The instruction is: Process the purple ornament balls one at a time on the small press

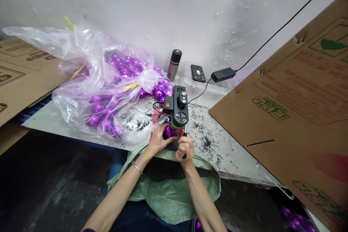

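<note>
Beneath the head of a small black bench machine (179,107) sits a shiny purple ball (169,132). My left hand (158,139) is closed around the ball's left and near side, thumb and fingers on it. On the right, my right hand (185,148) wraps round the black-gripped lever (185,135) of the machine. A red switch (168,105) shows on the machine's left side. Below my hands a green woven sack (163,188) hangs open at the table's edge, across my lap. The ball's underside is hidden.
Clear plastic bags of purple balls (119,72) lie left. Behind stand a dark-capped bottle (174,64), a phone (198,73) and a power adapter (223,75) on a cord. Black scraps (207,141) litter the table. Cardboard boxes (285,98) flank the right and left sides.
</note>
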